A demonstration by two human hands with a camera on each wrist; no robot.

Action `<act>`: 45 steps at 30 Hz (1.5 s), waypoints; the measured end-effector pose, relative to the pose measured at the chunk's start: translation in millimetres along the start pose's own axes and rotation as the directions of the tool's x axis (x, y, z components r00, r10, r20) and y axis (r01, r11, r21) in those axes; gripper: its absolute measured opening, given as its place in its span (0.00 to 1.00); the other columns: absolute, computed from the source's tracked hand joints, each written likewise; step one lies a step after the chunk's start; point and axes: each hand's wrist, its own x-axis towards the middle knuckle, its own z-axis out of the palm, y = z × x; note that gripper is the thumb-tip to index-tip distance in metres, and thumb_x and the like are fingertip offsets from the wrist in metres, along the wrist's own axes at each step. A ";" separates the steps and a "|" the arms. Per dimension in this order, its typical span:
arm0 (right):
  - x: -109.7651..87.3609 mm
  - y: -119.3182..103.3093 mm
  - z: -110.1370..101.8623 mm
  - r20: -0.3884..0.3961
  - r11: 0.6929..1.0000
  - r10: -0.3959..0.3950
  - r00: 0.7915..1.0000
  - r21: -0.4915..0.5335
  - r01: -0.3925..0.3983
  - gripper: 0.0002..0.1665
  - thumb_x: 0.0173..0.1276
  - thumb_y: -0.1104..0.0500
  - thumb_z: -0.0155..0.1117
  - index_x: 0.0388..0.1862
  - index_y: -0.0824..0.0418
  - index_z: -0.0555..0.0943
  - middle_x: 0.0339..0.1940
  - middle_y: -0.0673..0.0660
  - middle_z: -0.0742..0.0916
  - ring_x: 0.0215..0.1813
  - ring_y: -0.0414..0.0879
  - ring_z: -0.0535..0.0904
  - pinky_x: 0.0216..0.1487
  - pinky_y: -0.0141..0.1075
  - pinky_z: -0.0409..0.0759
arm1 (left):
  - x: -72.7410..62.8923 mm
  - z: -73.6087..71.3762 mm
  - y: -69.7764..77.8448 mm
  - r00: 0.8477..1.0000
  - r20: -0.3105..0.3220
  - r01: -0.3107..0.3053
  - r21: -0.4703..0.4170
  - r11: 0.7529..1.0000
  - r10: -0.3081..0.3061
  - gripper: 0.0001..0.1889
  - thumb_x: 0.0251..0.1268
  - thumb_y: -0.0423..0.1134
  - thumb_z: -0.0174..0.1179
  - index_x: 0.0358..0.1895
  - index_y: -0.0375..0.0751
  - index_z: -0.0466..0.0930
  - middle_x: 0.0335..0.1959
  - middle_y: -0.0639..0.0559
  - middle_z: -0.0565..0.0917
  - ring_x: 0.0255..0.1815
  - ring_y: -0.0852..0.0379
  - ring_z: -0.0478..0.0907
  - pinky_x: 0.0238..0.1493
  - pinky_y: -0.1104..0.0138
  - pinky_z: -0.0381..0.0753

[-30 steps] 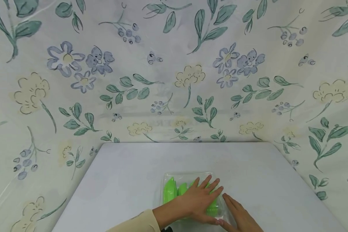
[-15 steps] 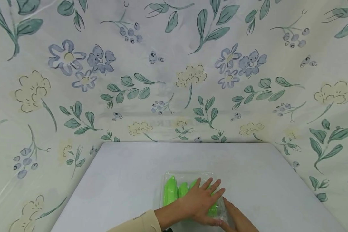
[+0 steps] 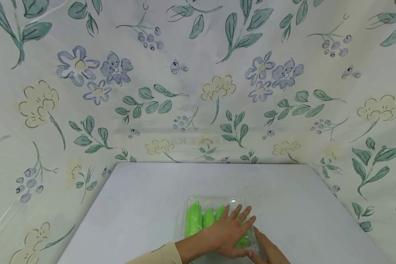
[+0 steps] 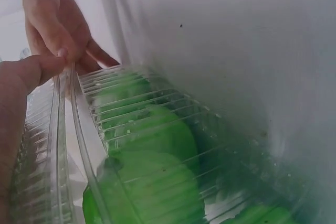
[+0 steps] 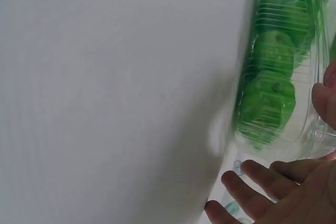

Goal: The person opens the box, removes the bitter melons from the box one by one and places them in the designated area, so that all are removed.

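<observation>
A clear plastic clamshell container (image 3: 196, 200) lies on the white table, with several bright green, elongated, lobed pieces (image 3: 193, 222) inside. My left hand (image 3: 230, 233) lies across its lid, fingers straight and spread, covering the right part of the contents. Close against the near right corner is my right hand (image 3: 271, 251), its thumb reaching the rim beside my left thumb. In the left wrist view, both thumbs meet at the flanged rim above the ribbed side wall (image 4: 152, 121). The right wrist view shows the fingers of my right hand (image 5: 294, 192) extended and spread just past the container's end.
The white tabletop (image 3: 145, 205) extends behind the container and to both sides. Its near edge passes by my right fingertips in the right wrist view. A floral cloth (image 3: 171, 121) hangs behind the table and down both its sides.
My right hand has shifted slightly left, in against the container's corner. The left hand stays spread on the lid, and the container has hardly moved.
</observation>
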 end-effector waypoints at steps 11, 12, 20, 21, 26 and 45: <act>3.0 -3.0 3.9 -0.045 0.997 0.075 0.996 0.017 -0.074 0.48 0.68 0.46 0.66 0.72 0.77 0.59 0.65 0.76 0.73 0.61 0.74 0.72 0.51 0.71 0.71 | -1.1 2.2 0.3 1.000 -0.020 -0.010 -0.034 0.999 0.009 0.46 0.68 0.69 0.46 0.79 0.42 0.50 0.79 0.40 0.48 0.76 0.42 0.53 0.68 0.51 0.63; 3.2 -3.5 4.2 -0.051 0.997 0.080 0.995 0.016 -0.080 0.49 0.67 0.46 0.67 0.72 0.77 0.60 0.65 0.75 0.73 0.60 0.73 0.73 0.50 0.71 0.71 | -1.1 2.7 0.6 1.000 -0.022 -0.010 -0.035 0.999 0.010 0.46 0.68 0.69 0.46 0.79 0.42 0.50 0.79 0.40 0.48 0.76 0.42 0.53 0.69 0.51 0.63; 2.5 -7.3 5.4 -0.081 0.991 0.131 0.988 -0.008 -0.132 0.50 0.63 0.44 0.70 0.71 0.75 0.63 0.62 0.73 0.77 0.56 0.70 0.77 0.49 0.68 0.74 | -3.3 4.7 3.1 0.999 -0.037 -0.016 -0.021 1.000 0.015 0.45 0.69 0.67 0.46 0.78 0.39 0.50 0.78 0.36 0.49 0.76 0.42 0.52 0.70 0.56 0.61; 2.3 -7.5 5.7 -0.086 0.990 0.137 0.987 -0.012 -0.138 0.50 0.62 0.44 0.70 0.71 0.75 0.63 0.62 0.73 0.77 0.56 0.70 0.77 0.49 0.68 0.74 | -3.5 4.9 3.1 0.999 -0.041 -0.018 -0.026 1.000 0.017 0.45 0.69 0.67 0.47 0.78 0.39 0.50 0.78 0.36 0.49 0.76 0.41 0.52 0.70 0.56 0.61; 3.8 -6.3 7.5 -0.104 0.987 0.153 0.983 -0.030 -0.157 0.51 0.60 0.44 0.72 0.71 0.74 0.64 0.63 0.73 0.77 0.57 0.70 0.77 0.50 0.68 0.73 | -4.2 4.3 2.6 0.999 -0.050 -0.019 -0.046 0.999 0.017 0.45 0.69 0.66 0.48 0.78 0.38 0.51 0.78 0.35 0.49 0.76 0.40 0.52 0.70 0.58 0.61; 4.5 2.9 8.2 -0.046 0.994 0.098 0.994 -0.050 -0.100 0.49 0.63 0.49 0.70 0.71 0.76 0.61 0.59 0.76 0.77 0.50 0.68 0.81 0.44 0.63 0.79 | -5.5 8.7 4.9 0.998 -0.059 -0.020 -0.043 0.999 0.018 0.44 0.69 0.64 0.50 0.77 0.37 0.51 0.77 0.37 0.53 0.74 0.40 0.56 0.69 0.61 0.62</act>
